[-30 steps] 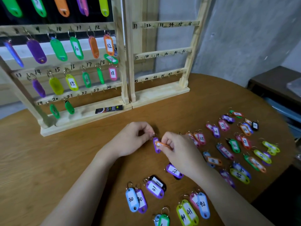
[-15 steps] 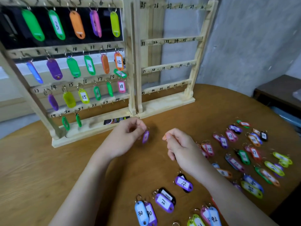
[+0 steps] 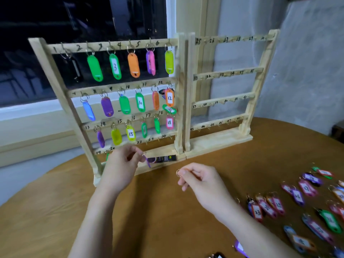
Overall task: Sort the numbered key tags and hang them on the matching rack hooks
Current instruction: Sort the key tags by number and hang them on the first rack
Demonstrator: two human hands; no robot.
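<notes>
Two wooden racks stand at the table's back. The left rack [image 3: 180, 94] carries several coloured tags on hooks 1 to 20; the right rack [image 3: 259, 71], numbered 25 to 48, has bare hooks. My left hand [image 3: 122, 165] pinches a purple key tag [image 3: 149, 161] by its ring, close to the left rack's bottom row near hooks 21 and 22. My right hand [image 3: 200, 178] hovers over the table and grips another tag, of which only the metal ring [image 3: 179, 173] shows at my fingertips. Several loose numbered tags [image 3: 305, 207] lie on the table at the right.
The round wooden table [image 3: 55, 211] stands against a window sill and a grey wall. A small black label [image 3: 164, 158] lies on the left rack's base. A purple tag [image 3: 239, 247] sits at the bottom edge, beside my right forearm. A dark piece of furniture [image 3: 337, 130] stands at far right.
My hands pulled two joined tags apart. My left hand carried the purple tag up to the left rack's bottom row. My right hand stayed over the table, and the view tilted up.
</notes>
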